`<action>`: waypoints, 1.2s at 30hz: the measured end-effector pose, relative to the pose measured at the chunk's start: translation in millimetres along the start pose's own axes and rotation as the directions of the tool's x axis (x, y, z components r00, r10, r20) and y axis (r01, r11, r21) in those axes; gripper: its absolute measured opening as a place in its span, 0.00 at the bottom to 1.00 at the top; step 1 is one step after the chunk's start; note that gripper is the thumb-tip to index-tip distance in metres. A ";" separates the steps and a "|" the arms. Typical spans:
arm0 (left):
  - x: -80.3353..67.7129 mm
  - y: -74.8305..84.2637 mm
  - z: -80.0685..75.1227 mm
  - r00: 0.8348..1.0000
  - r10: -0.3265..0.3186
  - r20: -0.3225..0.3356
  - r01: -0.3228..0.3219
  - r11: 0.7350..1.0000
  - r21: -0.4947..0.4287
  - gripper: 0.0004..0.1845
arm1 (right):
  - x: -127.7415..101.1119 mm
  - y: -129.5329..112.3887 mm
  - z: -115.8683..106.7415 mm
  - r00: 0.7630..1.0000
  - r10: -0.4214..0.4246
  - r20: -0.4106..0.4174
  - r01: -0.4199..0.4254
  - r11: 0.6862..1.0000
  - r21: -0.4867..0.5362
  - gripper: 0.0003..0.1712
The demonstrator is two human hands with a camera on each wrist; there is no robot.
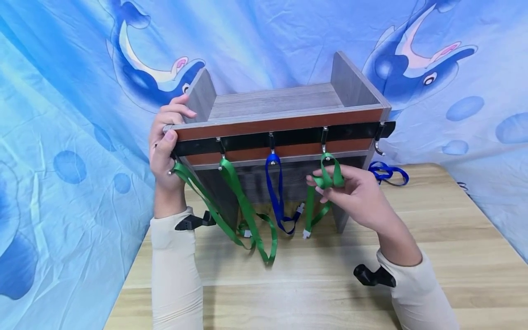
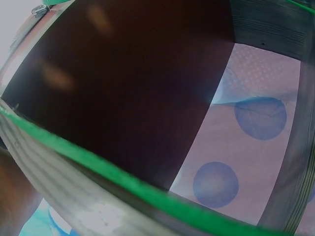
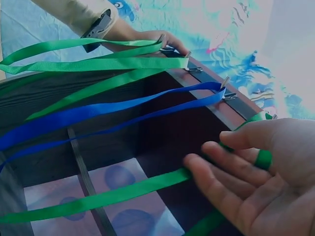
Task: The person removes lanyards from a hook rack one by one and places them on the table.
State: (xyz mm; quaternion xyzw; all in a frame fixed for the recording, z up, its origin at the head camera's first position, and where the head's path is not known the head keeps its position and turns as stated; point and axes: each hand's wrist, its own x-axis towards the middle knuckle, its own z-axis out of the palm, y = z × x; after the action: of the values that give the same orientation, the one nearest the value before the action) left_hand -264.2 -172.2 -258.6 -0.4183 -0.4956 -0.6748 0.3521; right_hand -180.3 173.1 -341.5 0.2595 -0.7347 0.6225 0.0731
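A grey wooden shelf [image 1: 276,98] stands on the table, with a black hook rail [image 1: 247,142] across its brown front strip. My left hand [image 1: 167,137] grips the shelf's upper left corner, thumb in front. Beside that thumb, a green lanyard [image 1: 202,197] hangs from the left end of the rail. Another green lanyard [image 1: 243,197] and a blue lanyard [image 1: 268,178] hang from the hooks further along. My right hand [image 1: 359,195] holds a green lanyard [image 1: 336,172] near its top, where it loops over a hook; the strap passes behind the fingers in the right wrist view.
The rightmost metal hook [image 1: 378,147] carries no lanyard. A second blue lanyard [image 1: 387,173] lies bunched on the wooden table [image 1: 433,229] at the shelf's right. Behind stands a blue curtain [image 1: 280,41] printed with dolphins.
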 end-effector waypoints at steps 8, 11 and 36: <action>-1.9 1.0 -2.3 1.000 -0.002 -0.006 0.002 1.000 0.005 0.15 | -5.0 -6.5 9.6 0.949 -0.252 -0.190 0.242 0.968 -0.073 0.17; -2.5 1.5 -3.1 1.000 0.001 -0.012 -0.001 1.000 0.004 0.15 | -4.2 -7.6 12.5 0.925 -0.323 -0.202 0.320 0.946 -0.050 0.18; -1.0 -1.1 1.8 1.000 0.001 -0.012 -0.001 1.000 -0.013 0.15 | -45.7 -37.6 -18.1 0.864 -0.390 -0.318 0.439 0.893 0.099 0.22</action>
State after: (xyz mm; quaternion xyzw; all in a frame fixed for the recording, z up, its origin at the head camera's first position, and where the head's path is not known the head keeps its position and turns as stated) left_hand -264.4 -170.2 -259.6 -0.4168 -0.4891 -0.6802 0.3527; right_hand -127.4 200.2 -324.4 0.3230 -0.5877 0.6827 0.2901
